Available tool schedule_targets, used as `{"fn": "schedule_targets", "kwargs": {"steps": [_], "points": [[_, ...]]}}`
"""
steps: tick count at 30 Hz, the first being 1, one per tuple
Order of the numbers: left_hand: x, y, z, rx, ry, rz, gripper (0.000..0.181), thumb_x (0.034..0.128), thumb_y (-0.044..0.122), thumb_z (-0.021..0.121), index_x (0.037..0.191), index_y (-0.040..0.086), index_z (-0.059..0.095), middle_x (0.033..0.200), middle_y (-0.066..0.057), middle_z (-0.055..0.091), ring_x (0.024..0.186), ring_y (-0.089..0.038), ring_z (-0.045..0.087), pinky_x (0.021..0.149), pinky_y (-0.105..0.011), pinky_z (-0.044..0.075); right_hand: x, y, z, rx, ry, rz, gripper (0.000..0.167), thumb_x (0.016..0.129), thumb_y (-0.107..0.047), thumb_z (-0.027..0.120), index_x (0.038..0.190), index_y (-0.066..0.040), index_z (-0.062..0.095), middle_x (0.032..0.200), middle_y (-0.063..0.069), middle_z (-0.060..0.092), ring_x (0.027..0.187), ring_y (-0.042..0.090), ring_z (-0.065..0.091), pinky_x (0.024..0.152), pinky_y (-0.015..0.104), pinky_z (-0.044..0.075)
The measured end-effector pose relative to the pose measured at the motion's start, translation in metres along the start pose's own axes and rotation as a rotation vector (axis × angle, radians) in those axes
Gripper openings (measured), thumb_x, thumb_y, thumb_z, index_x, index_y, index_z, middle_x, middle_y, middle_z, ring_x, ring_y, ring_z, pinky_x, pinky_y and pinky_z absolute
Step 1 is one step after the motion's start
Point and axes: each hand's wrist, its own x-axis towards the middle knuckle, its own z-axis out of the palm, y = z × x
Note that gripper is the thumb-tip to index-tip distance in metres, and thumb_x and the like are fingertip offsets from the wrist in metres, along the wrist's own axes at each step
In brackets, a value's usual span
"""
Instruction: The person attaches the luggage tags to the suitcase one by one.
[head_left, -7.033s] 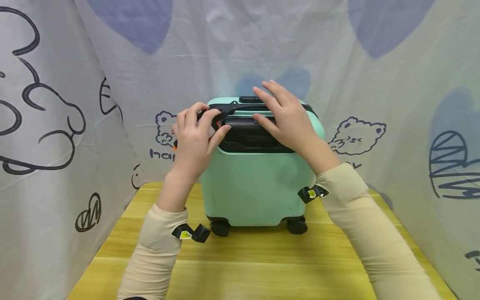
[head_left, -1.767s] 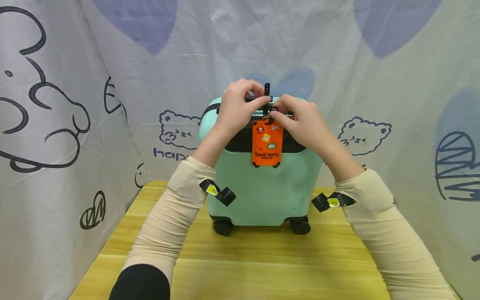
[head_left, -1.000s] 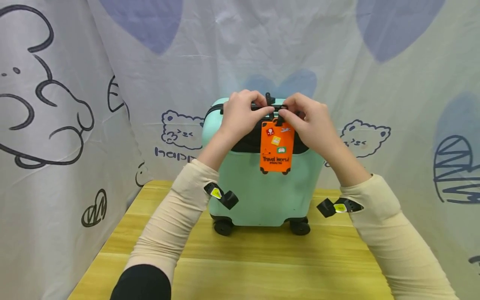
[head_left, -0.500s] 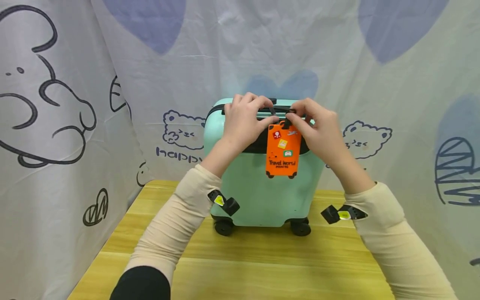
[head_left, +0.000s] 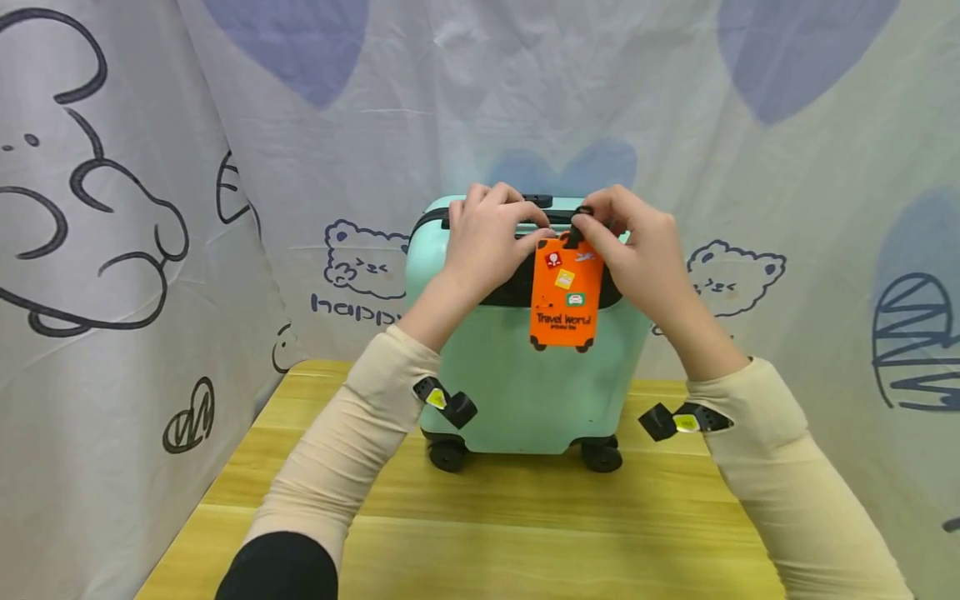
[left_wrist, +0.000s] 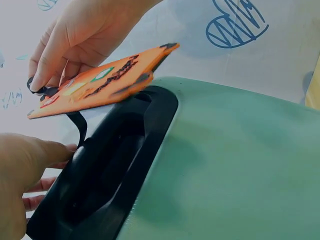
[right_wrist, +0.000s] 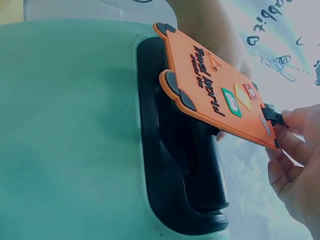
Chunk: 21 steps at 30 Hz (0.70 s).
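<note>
An orange luggage tag (head_left: 566, 293) marked "Travel World" hangs before the black handle recess of a mint-green suitcase (head_left: 525, 383). My right hand (head_left: 637, 250) pinches the tag's black strap (right_wrist: 272, 116) between thumb and fingers. Left of the tag, my left hand (head_left: 487, 242) has its thumb and index finger at the suitcase's top front edge. In the left wrist view, that thumb pinches the lower part of the strap (left_wrist: 79, 127), beside the black handle (left_wrist: 95, 175). The tag (left_wrist: 95, 87) is tilted there and hides part of the recess.
The suitcase stands upright on its black wheels (head_left: 447, 455) on a yellow wood-grain table (head_left: 480, 533). A pale cloth (head_left: 420, 100) with drawn bears and hearts hangs behind and at both sides. Each sleeve carries a small black wrist camera (head_left: 459, 410).
Over the last seconds the tag came out in front of the suitcase and shifted right with both hands. Since half a second ago, the right hand and tag have risen slightly.
</note>
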Motion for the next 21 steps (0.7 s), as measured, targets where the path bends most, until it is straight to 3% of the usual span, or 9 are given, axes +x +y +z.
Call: {"fn": "schedule_targets", "kwargs": {"steps": [6, 12, 16, 21], "points": [[0.012, -0.002, -0.001, -0.010, -0.051, -0.089, 0.017, 0.0945, 0.039, 0.063, 0.106, 0.028, 0.070, 0.120, 0.002, 0.059, 0.115, -0.024, 0.044, 0.093, -0.043, 0.033, 0.013, 0.001, 0.002, -0.008, -0.018, 0.072, 0.018, 0.098, -0.019, 0.058, 0.103, -0.002, 0.063, 0.083, 0.009, 0.059, 0.068, 0.015, 0.050, 0.061, 0.017, 0.041], [0.025, -0.008, -0.006, -0.030, -0.094, -0.135, 0.023, 0.0925, 0.046, 0.063, 0.104, 0.026, 0.067, 0.119, 0.001, 0.059, 0.117, -0.025, 0.045, 0.094, -0.045, 0.033, 0.023, 0.001, 0.001, -0.024, -0.035, 0.153, 0.020, 0.098, -0.021, 0.059, 0.104, -0.002, 0.063, 0.085, 0.013, 0.064, 0.071, 0.013, 0.050, 0.063, 0.017, 0.040], [0.032, -0.016, -0.007, -0.085, -0.144, -0.136, 0.026, 0.0950, 0.046, 0.059, 0.108, 0.025, 0.068, 0.115, 0.001, 0.060, 0.112, -0.024, 0.046, 0.095, -0.045, 0.034, 0.028, 0.003, 0.001, -0.029, -0.054, 0.207, 0.020, 0.098, -0.021, 0.059, 0.105, -0.003, 0.063, 0.087, 0.017, 0.067, 0.070, 0.014, 0.053, 0.064, 0.017, 0.042], [0.043, -0.026, -0.011, -0.190, -0.270, -0.104, 0.031, 0.1024, 0.039, 0.047, 0.119, 0.023, 0.066, 0.112, 0.001, 0.064, 0.101, -0.019, 0.051, 0.098, -0.045, 0.034, 0.027, 0.005, -0.001, -0.003, -0.096, 0.269, 0.021, 0.098, -0.021, 0.059, 0.106, -0.003, 0.063, 0.093, 0.019, 0.068, 0.075, 0.020, 0.057, 0.063, 0.014, 0.045]]}}
